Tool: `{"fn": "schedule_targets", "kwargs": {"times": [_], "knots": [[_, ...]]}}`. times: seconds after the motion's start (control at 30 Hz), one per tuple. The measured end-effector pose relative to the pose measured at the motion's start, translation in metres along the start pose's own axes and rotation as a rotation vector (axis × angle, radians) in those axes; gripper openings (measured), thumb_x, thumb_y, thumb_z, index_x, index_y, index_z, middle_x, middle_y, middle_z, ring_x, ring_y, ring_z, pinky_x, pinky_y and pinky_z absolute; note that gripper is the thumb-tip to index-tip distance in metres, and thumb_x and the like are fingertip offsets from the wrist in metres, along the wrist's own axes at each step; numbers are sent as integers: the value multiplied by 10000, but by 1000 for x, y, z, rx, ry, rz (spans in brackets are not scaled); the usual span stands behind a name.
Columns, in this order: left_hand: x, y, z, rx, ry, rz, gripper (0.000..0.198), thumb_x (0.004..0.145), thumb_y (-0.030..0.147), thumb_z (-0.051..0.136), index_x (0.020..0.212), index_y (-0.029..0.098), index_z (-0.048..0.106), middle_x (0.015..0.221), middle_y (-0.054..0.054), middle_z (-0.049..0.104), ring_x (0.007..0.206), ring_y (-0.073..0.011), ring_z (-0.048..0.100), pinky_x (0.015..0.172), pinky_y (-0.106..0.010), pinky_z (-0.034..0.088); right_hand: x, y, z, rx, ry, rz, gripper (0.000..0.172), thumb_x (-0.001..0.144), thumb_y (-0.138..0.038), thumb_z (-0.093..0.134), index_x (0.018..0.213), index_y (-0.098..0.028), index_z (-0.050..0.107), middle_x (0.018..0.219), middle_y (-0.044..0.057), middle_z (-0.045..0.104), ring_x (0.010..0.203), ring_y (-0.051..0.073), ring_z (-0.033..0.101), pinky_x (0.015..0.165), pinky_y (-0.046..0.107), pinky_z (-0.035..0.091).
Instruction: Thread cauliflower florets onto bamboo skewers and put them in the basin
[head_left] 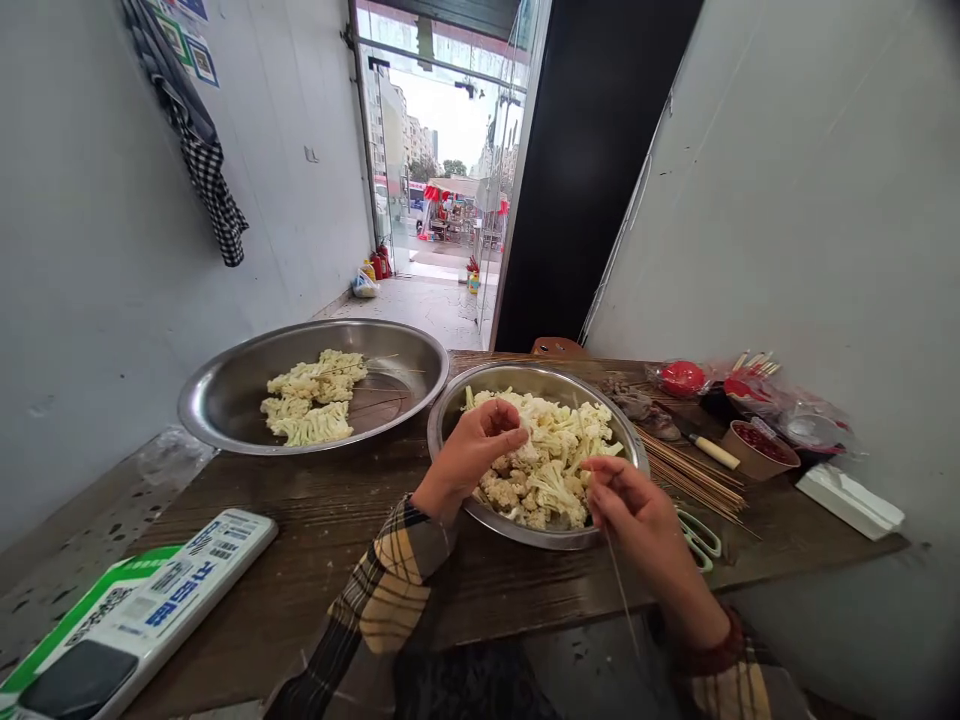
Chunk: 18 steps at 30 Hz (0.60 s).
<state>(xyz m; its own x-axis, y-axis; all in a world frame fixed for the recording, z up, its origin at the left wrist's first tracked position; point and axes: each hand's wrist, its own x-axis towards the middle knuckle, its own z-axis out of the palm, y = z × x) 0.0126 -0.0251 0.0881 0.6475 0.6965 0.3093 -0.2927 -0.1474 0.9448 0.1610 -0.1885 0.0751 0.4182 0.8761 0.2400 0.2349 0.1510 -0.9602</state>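
Your right hand (634, 510) pinches a thin skewer (621, 590) by the steel bowl's (536, 539) near right rim, your left hand (480, 445) curls, holding what I cannot tell, and the cauliflower (551, 490) lies in that bowl, below and between them.

Cauliflower (555, 490) in 2 basins (232, 400), skewers (694, 470) to their right.
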Motion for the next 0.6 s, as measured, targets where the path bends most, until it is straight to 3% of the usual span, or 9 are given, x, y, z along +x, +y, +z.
{"fn": "schedule_targets", "kwargs": {"times": [0.13, 0.27, 0.43, 0.53, 0.6], "knots": [[0, -1, 2, -108, 37, -5, 317, 701, 292, 714, 977, 150, 652, 779, -26, 615, 702, -111, 540, 644, -237, 418, -1, 9, 13, 50, -88, 4, 316, 860, -348, 528, 1136, -201, 580, 708, -36, 453, 492, 76, 417, 447, 205, 384], [0, -2, 5, -97, 112, -41, 205, 673, 311, 734, 764, 141, 666, 679, -8, 600, 602, -98, 513, 586, -239, 416, -1, 16, 12, 2, -74, 20, 300, 866, -360, 531, 1092, -183, 615, 660, -43, 434, 474, 74, 384, 423, 196, 329], [1, -4, 5, -11, 236, 17, 191, 688, 317, 725, 724, 138, 667, 661, -3, 591, 613, -91, 501, 561, -217, 396, -3, 13, 11, -231, -122, -108, 284, 870, -359, 539, 1039, -179, 680, 608, -28, 490, 523, 103, 450, 490, 216, 373], [1, -2, 6, -84, 224, -27, 209, 714, 339, 697, 751, 143, 637, 583, 36, 516, 493, -59, 423, 456, -200, 330, -3, 9, 13, -358, -160, -191, 308, 878, -343, 523, 1083, -191, 694, 624, -12, 562, 557, 122, 506, 546, 233, 420], [0, 0, 7, -156, 206, -50, 218, 703, 328, 703, 780, 145, 614, 592, 39, 523, 494, -62, 451, 454, -197, 355, -3, 7, 14, -399, -163, -199, 343, 889, -337, 504, 1150, -192, 673, 613, -13, 574, 555, 126, 520, 549, 235, 433]]}}
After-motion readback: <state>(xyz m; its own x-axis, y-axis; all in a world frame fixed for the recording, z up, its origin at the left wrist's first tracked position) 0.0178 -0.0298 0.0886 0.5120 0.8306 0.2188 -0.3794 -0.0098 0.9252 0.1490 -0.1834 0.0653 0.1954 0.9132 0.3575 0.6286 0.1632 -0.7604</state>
